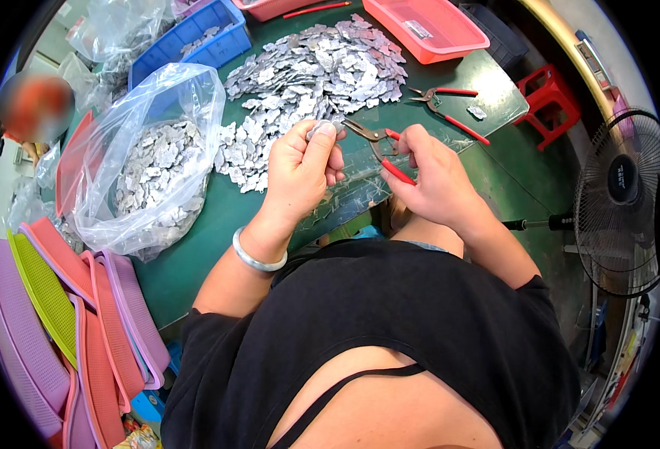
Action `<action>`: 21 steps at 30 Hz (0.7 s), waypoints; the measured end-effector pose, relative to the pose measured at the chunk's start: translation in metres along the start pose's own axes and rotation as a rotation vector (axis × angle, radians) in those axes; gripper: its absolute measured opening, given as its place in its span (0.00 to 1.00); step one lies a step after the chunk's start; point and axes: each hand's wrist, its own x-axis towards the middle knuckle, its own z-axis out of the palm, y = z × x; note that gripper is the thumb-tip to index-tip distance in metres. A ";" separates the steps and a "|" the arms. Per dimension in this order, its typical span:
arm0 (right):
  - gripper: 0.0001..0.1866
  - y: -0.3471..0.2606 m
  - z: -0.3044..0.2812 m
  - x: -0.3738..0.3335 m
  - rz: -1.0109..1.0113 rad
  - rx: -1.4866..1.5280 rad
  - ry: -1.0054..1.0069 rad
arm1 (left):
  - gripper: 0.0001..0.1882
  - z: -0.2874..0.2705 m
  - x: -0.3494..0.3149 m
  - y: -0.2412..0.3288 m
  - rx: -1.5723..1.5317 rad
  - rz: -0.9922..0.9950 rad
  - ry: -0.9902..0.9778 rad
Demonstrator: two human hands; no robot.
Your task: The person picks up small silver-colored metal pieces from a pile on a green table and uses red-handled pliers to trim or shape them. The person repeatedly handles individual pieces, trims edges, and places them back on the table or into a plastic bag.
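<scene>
Between thumb and fingers, my left hand [305,161] pinches a small flat silver metal piece [322,130]. My right hand [436,179] grips red-handled pliers [379,142], whose jaws point left and reach close to that piece; whether they touch it I cannot tell. A large heap of similar silver metal pieces [315,71] spreads over the green table [233,217] beyond my hands. To the left, a clear plastic bag [195,97] holds many more such pieces. Another pair of red-handled pliers [450,112] lies on the table to the right, jaws apart, with a single piece [477,112] beside it.
Behind the heap are a blue bin [188,49] and a pink tray [427,30]. Stacked coloured baskets [68,322] crowd the left. A red stool [548,105] and a black fan [620,194] stand at the right. Another person [37,105] is at the far left.
</scene>
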 end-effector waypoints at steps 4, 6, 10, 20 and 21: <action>0.21 -0.002 -0.006 0.003 -0.065 -0.091 0.074 | 0.12 0.000 0.000 0.000 0.010 -0.018 0.002; 0.21 -0.002 -0.008 0.005 -0.072 -0.102 0.070 | 0.12 0.000 0.000 0.001 0.027 -0.019 0.007; 0.21 -0.004 -0.009 0.006 -0.051 -0.113 0.030 | 0.12 0.001 0.001 0.000 0.111 0.016 0.024; 0.24 -0.012 -0.008 0.011 -0.035 -0.416 0.006 | 0.10 -0.005 0.007 -0.013 0.820 0.434 0.093; 0.25 -0.012 -0.007 0.012 -0.015 -0.479 -0.013 | 0.10 -0.004 0.009 -0.012 0.934 0.506 0.086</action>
